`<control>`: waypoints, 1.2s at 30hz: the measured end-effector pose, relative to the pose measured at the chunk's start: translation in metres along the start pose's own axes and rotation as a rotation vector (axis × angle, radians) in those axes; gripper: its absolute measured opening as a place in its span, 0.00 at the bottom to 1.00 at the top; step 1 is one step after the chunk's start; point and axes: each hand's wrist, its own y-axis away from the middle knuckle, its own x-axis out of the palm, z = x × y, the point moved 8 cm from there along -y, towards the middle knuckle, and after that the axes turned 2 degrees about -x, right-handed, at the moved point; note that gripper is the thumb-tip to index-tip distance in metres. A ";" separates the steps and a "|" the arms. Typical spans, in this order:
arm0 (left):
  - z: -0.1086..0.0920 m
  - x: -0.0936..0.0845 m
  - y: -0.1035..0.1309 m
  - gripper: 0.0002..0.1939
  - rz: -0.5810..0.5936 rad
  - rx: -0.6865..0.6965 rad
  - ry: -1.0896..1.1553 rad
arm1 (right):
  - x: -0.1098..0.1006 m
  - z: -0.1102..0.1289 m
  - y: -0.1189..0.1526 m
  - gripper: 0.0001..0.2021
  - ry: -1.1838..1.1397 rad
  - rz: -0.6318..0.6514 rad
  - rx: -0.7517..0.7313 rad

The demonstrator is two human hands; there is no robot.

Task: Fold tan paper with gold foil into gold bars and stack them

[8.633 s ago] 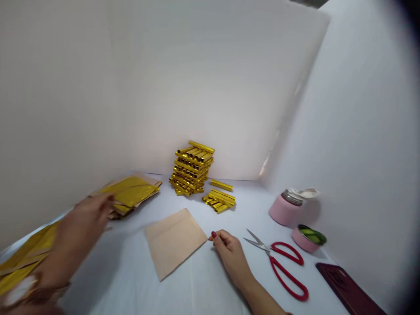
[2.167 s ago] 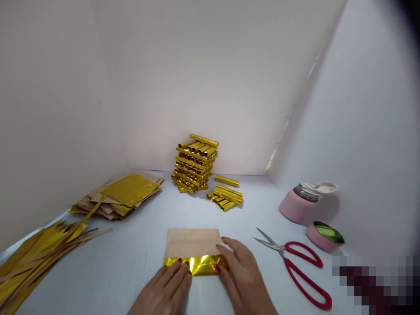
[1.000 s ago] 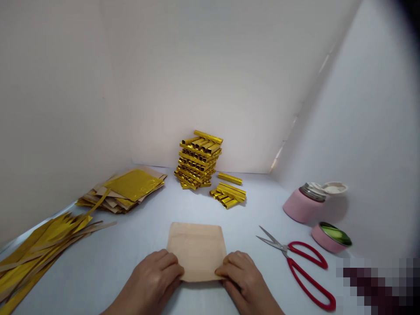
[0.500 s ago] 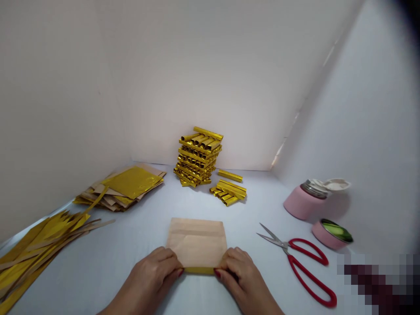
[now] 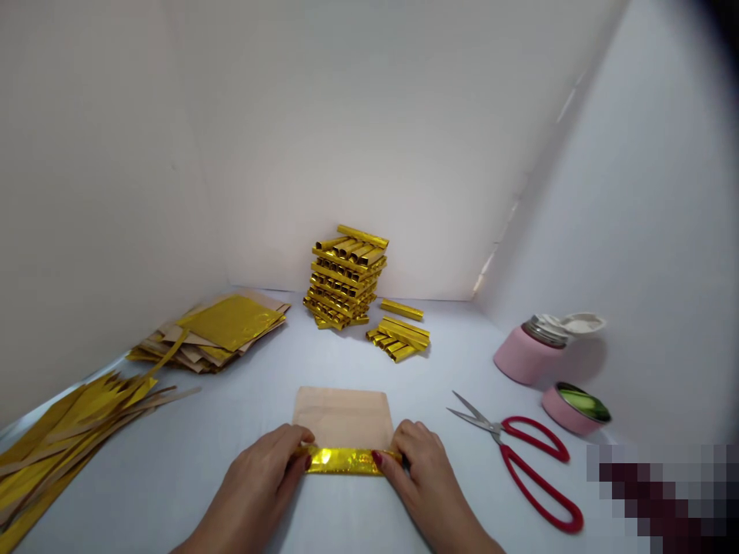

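Note:
A sheet of paper (image 5: 345, 415), tan on its upper face, lies on the table in front of me. Its near edge is folded over and shows a shiny gold strip. My left hand (image 5: 270, 469) pinches the left end of that fold between thumb and fingers. At the right end, my right hand (image 5: 420, 473) grips the same fold, with its thumb on the gold. Both hands rest low over the table, and their fingers partly hide the ends of the fold.
A stack of gold paper tubes (image 5: 345, 281) stands at the back, with several loose tubes (image 5: 398, 338) beside it. Red-handled scissors (image 5: 502, 435) lie half open on the right near a pink jar (image 5: 523, 358) and pink lid (image 5: 569, 412). Gold sheets (image 5: 231, 323) and cut strips (image 5: 69, 431) lie left.
The near edge of the paper has been turned up toward the far side, so a wider gold strip shows. Both hands moved with it. The view has shifted slightly.

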 end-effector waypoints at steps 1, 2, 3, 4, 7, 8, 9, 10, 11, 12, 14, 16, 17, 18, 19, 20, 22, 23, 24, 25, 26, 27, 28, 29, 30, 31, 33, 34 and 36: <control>-0.001 0.000 0.000 0.08 0.002 0.003 -0.005 | 0.000 0.001 -0.001 0.11 0.011 0.002 0.002; -0.001 0.000 -0.001 0.08 0.003 0.006 -0.012 | 0.000 0.001 -0.001 0.11 0.021 0.005 0.005; -0.002 0.000 -0.001 0.08 0.005 0.011 -0.018 | -0.001 0.001 -0.001 0.10 0.031 0.006 0.009; -0.002 0.000 -0.001 0.08 0.002 0.017 -0.024 | -0.001 0.001 -0.001 0.10 0.042 0.005 0.016; -0.001 0.001 -0.001 0.09 -0.006 0.032 -0.038 | -0.003 0.000 -0.002 0.12 0.075 -0.012 0.046; -0.001 0.001 -0.001 0.09 -0.009 0.037 -0.044 | -0.003 -0.001 -0.001 0.12 0.084 -0.017 0.054; 0.000 0.002 0.000 0.09 -0.010 0.042 -0.051 | -0.004 -0.001 -0.001 0.12 0.089 -0.019 0.060; 0.000 0.002 0.000 0.10 -0.017 0.045 -0.063 | -0.004 -0.001 -0.001 0.12 0.091 -0.020 0.064; 0.000 0.001 0.000 0.11 -0.033 0.051 -0.082 | -0.004 -0.001 0.000 0.12 0.091 -0.023 0.068; -0.001 -0.001 0.001 0.12 -0.064 0.063 -0.111 | -0.004 -0.002 0.000 0.12 0.088 -0.028 0.076; -0.010 -0.007 0.002 0.17 -0.130 0.157 -0.195 | -0.006 -0.002 0.000 0.11 0.075 -0.044 0.095; -0.030 -0.006 0.006 0.19 -0.128 0.376 -0.284 | -0.008 -0.003 -0.001 0.10 0.056 -0.061 0.104; -0.040 -0.001 0.009 0.20 -0.094 0.491 -0.325 | -0.009 -0.003 -0.001 0.09 0.048 -0.070 0.103; -0.048 0.004 0.013 0.20 -0.049 0.584 -0.364 | -0.009 -0.003 -0.001 0.09 0.044 -0.076 0.099; -0.054 0.009 0.017 0.20 -0.014 0.643 -0.403 | -0.011 -0.003 -0.001 0.08 0.047 -0.084 0.093; -0.056 0.014 0.019 0.19 0.004 0.659 -0.443 | -0.012 -0.003 -0.001 0.08 0.061 -0.093 0.087; -0.054 0.020 0.022 0.19 -0.006 0.633 -0.512 | -0.016 0.001 0.001 0.05 0.123 -0.138 0.055; -0.052 0.022 0.023 0.21 -0.007 0.613 -0.531 | -0.019 0.006 0.003 0.03 0.170 -0.182 0.020; -0.050 0.025 0.025 0.24 -0.008 0.608 -0.536 | -0.021 0.014 0.006 0.02 0.225 -0.233 -0.041; -0.048 0.026 0.027 0.27 -0.009 0.606 -0.538 | -0.020 0.026 0.009 0.06 0.278 -0.278 -0.134; -0.047 0.027 0.028 0.30 -0.011 0.614 -0.539 | -0.016 0.040 0.013 0.09 0.322 -0.306 -0.264; -0.046 0.027 0.030 0.32 -0.022 0.627 -0.543 | -0.010 0.055 0.019 0.12 0.357 -0.317 -0.402; -0.044 0.026 0.031 0.34 -0.035 0.640 -0.553 | 0.000 0.067 0.024 0.14 0.380 -0.299 -0.542; -0.043 0.026 0.032 0.36 -0.051 0.659 -0.566 | 0.010 0.076 0.029 0.16 0.397 -0.275 -0.651; -0.042 0.025 0.033 0.38 -0.065 0.676 -0.577 | 0.019 0.080 0.032 0.19 0.422 -0.252 -0.696; -0.040 0.025 0.033 0.39 -0.076 0.691 -0.584 | 0.026 0.080 0.034 0.22 0.447 -0.235 -0.721; -0.037 0.026 0.034 0.39 -0.092 0.718 -0.586 | 0.033 0.073 0.035 0.26 0.486 -0.235 -0.720; -0.035 0.027 0.034 0.38 -0.099 0.727 -0.581 | 0.034 0.068 0.037 0.25 0.499 -0.242 -0.715; -0.032 0.026 0.032 0.35 -0.109 0.726 -0.564 | 0.032 0.055 0.039 0.21 0.521 -0.217 -0.698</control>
